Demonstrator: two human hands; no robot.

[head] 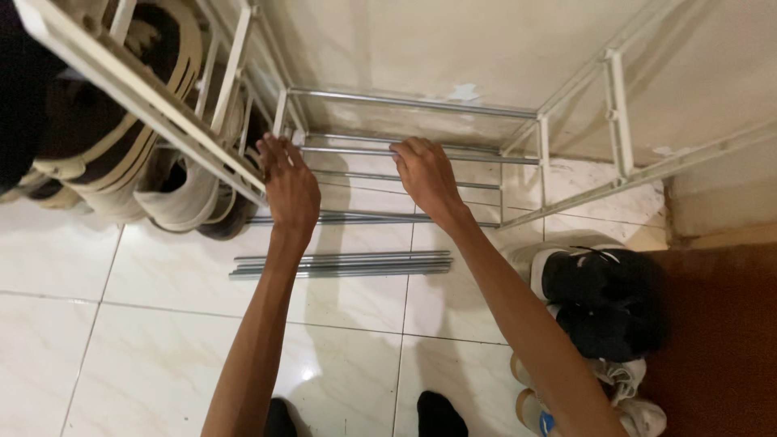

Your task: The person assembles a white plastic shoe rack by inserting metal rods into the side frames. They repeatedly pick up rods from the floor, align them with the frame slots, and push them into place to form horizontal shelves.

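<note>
Metal rack rods under 2 bare hands.

The left hand [290, 184] and right hand [426, 176] lie palm down, fingers curled over a horizontal rod [473, 156] in the lowest tier of the white shoe rack [617, 105]; whether they fully grip it cannot be told. Loose rods [344, 265] lie on the tiled floor [146, 324] just behind the wrists, black shoes [603, 303] to the right.

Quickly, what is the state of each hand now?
Left hand: open, fingers spread on a metal rod of the shoe rack frame.
Right hand: open, resting on the same rod.
</note>
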